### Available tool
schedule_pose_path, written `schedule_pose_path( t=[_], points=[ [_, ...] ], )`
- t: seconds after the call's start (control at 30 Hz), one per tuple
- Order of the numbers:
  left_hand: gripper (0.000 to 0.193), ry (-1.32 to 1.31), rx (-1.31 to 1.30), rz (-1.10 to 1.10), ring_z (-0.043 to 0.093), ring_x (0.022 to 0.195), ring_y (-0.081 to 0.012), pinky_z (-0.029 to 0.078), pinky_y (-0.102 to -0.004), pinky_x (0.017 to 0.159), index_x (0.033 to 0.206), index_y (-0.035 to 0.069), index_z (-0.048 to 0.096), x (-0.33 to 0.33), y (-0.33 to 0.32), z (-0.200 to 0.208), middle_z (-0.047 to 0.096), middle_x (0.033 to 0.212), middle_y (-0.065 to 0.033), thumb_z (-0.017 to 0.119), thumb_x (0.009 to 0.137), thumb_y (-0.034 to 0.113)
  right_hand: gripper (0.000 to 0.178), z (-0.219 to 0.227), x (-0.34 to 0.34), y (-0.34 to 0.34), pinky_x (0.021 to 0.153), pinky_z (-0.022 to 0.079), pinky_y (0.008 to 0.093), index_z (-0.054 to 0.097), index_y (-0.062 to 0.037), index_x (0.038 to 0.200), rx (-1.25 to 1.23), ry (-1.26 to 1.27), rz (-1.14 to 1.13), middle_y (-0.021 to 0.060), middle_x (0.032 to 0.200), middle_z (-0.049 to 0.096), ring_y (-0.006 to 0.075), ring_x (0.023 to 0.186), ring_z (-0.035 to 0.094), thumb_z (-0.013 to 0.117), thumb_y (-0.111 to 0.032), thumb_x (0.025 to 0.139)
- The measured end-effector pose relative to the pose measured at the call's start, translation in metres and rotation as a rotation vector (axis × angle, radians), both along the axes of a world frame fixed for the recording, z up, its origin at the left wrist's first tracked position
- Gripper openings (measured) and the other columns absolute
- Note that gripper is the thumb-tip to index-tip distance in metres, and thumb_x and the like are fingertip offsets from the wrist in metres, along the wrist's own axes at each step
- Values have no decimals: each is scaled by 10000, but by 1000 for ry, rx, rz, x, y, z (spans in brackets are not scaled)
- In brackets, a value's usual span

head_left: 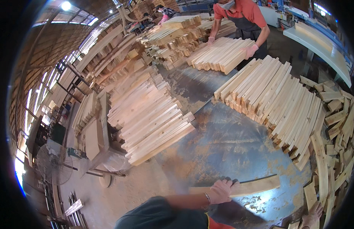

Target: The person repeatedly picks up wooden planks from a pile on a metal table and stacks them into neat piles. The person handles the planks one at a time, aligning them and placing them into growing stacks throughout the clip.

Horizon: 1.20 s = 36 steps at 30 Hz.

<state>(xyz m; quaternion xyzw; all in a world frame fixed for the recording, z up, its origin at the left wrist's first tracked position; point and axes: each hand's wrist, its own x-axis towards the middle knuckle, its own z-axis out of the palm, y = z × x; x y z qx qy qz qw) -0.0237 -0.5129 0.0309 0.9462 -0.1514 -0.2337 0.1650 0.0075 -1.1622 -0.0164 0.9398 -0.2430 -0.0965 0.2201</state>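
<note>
One wooden board (259, 186) is held over the metal tabletop (230, 149) at five o'clock by the clamped fingers of the gloved left hand (222, 191). Among offcuts (310, 194) at four, the right hand (312, 217) is seen, its finger state indiscernible. Battens (274, 105) are stacked at three.

Daylight cuts through slits in the left-hand wall (30, 101), burning out to white with a violet fringe low at the rim; a ceiling lamp (66, 5) flares above. The metal table (230, 141) throws back bluish glare beside a dark shadow below the board (259, 186). Straight edges bow, black rings the view, and the fan (51, 164) looks soft.
</note>
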Motion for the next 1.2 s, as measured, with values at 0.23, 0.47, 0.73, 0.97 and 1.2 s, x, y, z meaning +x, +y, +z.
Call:
schedule_pose_path(
  t=[0.23,0.47,0.73,0.97,1.2],
  points=[
    [841,900,-1014,585,668,998,-251,537,-374,887,1587,33,395,-43,101,17,663,1156,-184,730,888,357,1107,102,37,172,1193,423,422,248,-37,1659,405,392,3,273,1581,463,399,1479,455,840,-306,764],
    [704,89,-121,431,641,1221,-324,519,-464,1026,1532,142,486,-77,223,37,612,1409,-139,691,863,217,847,104,4,432,916,565,436,451,-44,1544,1262,128,98,233,1252,660,363,1105,671,793,-350,832],
    [752,-512,521,413,373,1516,-367,291,-586,1239,1577,121,442,-109,440,-19,420,1611,-138,672,901,354,444,-55,52,655,638,588,446,612,-47,1236,1945,-48,-377,99,994,673,255,832,681,703,-405,990],
    [780,-451,103,629,363,1517,-404,331,-567,1221,1527,83,502,-138,446,9,417,1611,-174,708,884,474,498,16,-3,867,633,562,348,574,-93,1322,1946,211,-98,67,1021,643,182,833,640,720,-424,981],
    [711,-414,150,776,395,1500,-372,346,-514,1219,1527,91,508,-166,458,45,467,1585,-172,660,948,475,542,16,-21,878,749,567,283,549,-164,1477,2211,609,-61,13,1125,673,140,893,659,734,-194,968]
  ],
)
